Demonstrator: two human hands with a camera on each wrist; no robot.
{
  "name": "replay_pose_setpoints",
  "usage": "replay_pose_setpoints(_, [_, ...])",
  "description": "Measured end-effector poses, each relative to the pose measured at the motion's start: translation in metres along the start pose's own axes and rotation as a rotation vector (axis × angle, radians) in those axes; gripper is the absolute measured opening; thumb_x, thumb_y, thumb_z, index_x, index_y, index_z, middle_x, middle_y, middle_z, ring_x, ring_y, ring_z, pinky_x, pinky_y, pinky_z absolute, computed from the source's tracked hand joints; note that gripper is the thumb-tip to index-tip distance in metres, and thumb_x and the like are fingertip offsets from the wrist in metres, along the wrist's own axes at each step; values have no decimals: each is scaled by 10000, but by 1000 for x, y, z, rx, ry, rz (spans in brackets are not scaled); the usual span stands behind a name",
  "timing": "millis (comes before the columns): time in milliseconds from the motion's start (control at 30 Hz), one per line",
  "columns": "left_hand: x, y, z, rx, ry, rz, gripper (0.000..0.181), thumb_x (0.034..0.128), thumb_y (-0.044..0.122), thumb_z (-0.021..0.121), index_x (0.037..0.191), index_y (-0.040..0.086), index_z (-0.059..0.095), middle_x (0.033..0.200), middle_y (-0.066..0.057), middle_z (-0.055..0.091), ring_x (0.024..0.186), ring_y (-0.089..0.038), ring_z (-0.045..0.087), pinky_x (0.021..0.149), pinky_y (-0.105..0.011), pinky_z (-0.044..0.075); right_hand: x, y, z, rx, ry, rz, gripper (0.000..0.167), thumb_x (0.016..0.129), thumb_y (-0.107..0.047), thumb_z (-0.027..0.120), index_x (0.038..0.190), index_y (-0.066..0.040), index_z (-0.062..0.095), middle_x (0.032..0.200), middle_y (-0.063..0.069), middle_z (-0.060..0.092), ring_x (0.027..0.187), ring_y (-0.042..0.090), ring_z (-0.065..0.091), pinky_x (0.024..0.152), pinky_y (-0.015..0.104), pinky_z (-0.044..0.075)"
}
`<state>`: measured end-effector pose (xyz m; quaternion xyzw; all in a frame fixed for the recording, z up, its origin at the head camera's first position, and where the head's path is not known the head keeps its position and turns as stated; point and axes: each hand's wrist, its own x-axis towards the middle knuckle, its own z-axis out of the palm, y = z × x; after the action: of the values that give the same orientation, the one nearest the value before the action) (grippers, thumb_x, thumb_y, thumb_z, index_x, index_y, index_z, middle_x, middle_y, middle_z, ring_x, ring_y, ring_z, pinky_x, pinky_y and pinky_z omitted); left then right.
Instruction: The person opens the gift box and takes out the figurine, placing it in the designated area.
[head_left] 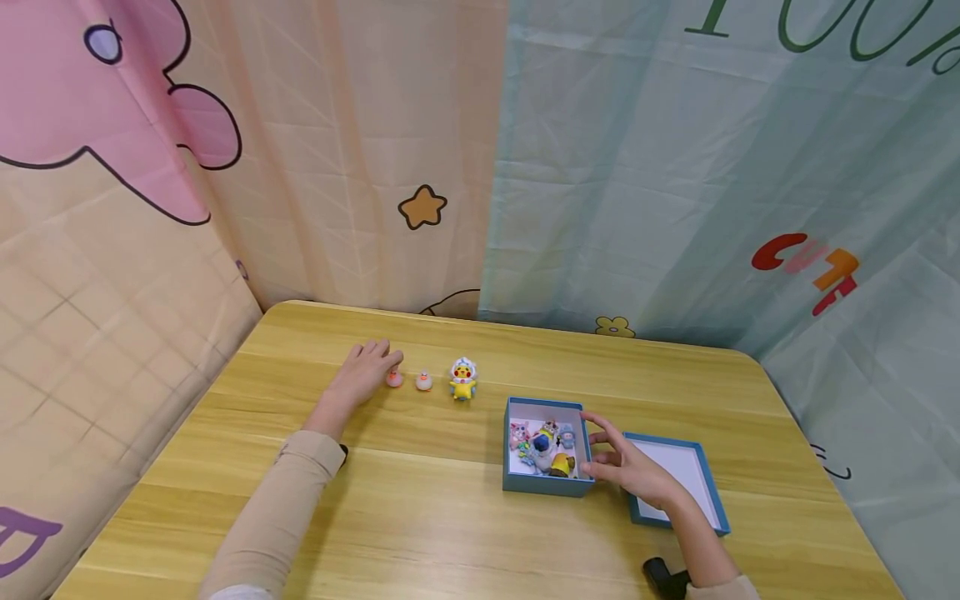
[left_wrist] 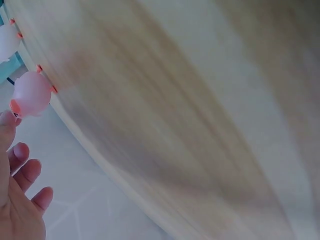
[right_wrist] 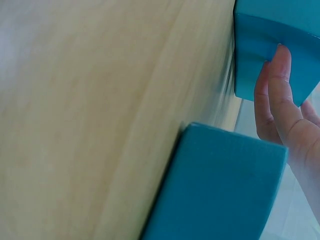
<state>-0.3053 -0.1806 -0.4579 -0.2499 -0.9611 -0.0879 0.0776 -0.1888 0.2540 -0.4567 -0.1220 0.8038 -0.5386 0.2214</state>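
A small pink duck (head_left: 394, 379) stands upright toward the far left corner of the counter (head_left: 405, 533), nearer the far edge than the near one. The left hand (head_left: 365, 372) pinches its head between thumb and forefinger, the other fingers loosely bent; in the left wrist view the duck's orange feet touch the wood. Just beside it stands a paler duck (head_left: 424, 382), then a Pikachu figurine (head_left: 463, 380) in a white hood, the three forming a row roughly along the far edge.

Nearer the middle of the counter, to the right of the row, sits an open blue box (head_left: 547, 485). Inside it lie several small figurines, among them a pink one (head_left: 519, 434), a blue-and-grey one (head_left: 540, 454) and a yellow-and-black one (head_left: 562, 465). The right hand (head_left: 637, 477) rests its spread, relaxed fingers against the box's right wall, without clasping it. Toward the counter's right edge, partly beneath that hand, a blue lid (head_left: 686, 467) lies with its white inside up. A patterned curtain (head_left: 637, 167) hangs beyond the far edge.
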Motion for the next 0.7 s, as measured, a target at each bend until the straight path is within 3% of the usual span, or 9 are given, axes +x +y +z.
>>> replay_pose_setpoints(233, [-1,1,-1,4,-8,-9,127,896,38,460,931,141,525,844,-23,342,824,-238,353,739,-377,259,-1,-1,1,6,-3,-3,745,875,-183,612,1452,-187,142,1302,243,294,1064,333,471,841,379,427])
replay_pose_setpoints(433, [-3,1,-1,-7,-8,-20,199,902,57,452,1063,111,555,885,-38,386,848,-248,370,765,-408,289,-1,0,1,16,-10,-8,742,881,-165,603,1455,-181,133,1302,247,287,1057,333,468,832,375,429])
replay_pose_setpoints(700, [-3,0,0,-16,-33,-57,222,950,121,424,1129,109,555,990,-77,442,945,-289,410,826,-465,308,0,0,0,8,-8,-7,743,880,-176,605,1455,-188,134,1303,246,290,1056,332,465,832,375,425])
